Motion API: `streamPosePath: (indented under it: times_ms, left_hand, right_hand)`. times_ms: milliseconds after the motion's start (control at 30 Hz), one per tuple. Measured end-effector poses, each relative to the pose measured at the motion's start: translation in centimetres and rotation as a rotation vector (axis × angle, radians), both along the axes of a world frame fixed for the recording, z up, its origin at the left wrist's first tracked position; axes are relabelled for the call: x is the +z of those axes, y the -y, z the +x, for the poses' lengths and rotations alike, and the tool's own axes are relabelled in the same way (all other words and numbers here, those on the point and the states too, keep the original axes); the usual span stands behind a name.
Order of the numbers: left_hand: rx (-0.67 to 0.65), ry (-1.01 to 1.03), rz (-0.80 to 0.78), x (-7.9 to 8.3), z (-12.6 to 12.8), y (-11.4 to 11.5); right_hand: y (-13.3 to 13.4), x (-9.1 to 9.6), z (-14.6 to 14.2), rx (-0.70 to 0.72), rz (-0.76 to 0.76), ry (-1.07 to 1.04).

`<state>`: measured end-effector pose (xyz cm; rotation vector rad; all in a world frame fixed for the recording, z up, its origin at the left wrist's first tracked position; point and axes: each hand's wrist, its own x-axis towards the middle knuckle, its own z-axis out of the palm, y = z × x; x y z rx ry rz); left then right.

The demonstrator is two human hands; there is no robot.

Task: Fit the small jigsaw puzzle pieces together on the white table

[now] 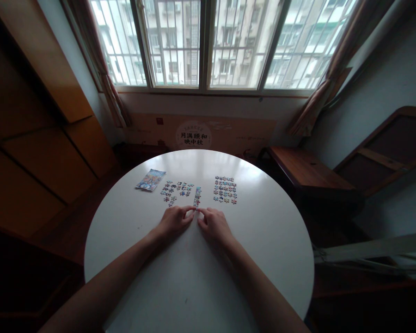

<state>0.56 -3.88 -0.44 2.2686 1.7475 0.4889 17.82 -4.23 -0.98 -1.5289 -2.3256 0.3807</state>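
Note:
On the white table, a narrow joined strip of jigsaw puzzle pieces (pixel 197 196) runs away from me. At its near end, a small puzzle piece (pixel 196 209) lies between the fingertips of my two hands. My left hand (pixel 176 218) touches it from the left with the index finger, the other fingers curled. From the right, my right hand (pixel 213 222) meets it with its index fingertip, thumb tucked below. Loose puzzle pieces (pixel 168 188) lie scattered left of the strip. Right of it, more puzzle pieces (pixel 225 188) are laid out in rows.
A colourful picture sheet or packet (pixel 151 180) lies at the table's far left. The round white table (pixel 263 240) has its far edge near a long printed cardboard box (pixel 229 129) under the window. A wooden bench (pixel 305 166) stands beyond on the right.

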Motion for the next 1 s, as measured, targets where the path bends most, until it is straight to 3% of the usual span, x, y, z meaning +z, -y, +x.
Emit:
streamPosePath:
  times_ms: [1000]
  left_hand:
    - [-0.013,0.002,0.023,-0.36,-0.16,-0.06]
  right_hand:
    - [-0.09,-0.13,0.07,0.009,0.006,-0.011]
